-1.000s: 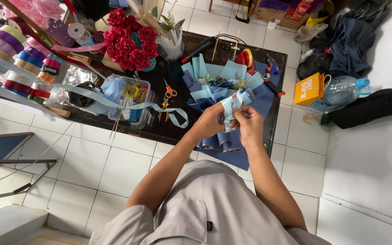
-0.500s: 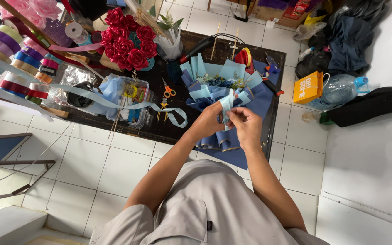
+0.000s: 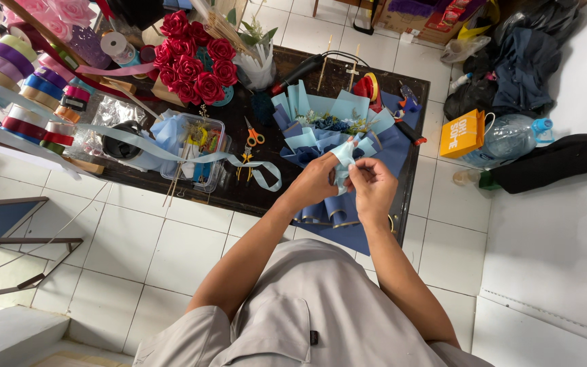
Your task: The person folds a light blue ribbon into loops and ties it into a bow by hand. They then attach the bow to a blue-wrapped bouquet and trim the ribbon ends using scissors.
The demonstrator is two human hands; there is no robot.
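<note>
Bouquet (image 3: pixel 327 136), blue paper wrap, lies on dark counter (image 3: pixel 239 194) beside orange scissors (image 3: pixel 253 136). Left hand (image 3: pixel 317 180) and right hand (image 3: pixel 373 185) sit above its stem end, fingers closed, both pinching one light-blue ribbon piece (image 3: pixel 343 160) between them.

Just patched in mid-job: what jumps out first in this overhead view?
The cluster of red roses at the table's far side stands out first. Next comes the blue-wrapped bouquet in the middle of the dark table, where the left hand and right hand pinch a strip of pale blue ribbon. Stacked ribbon spools line the left edge.
</note>
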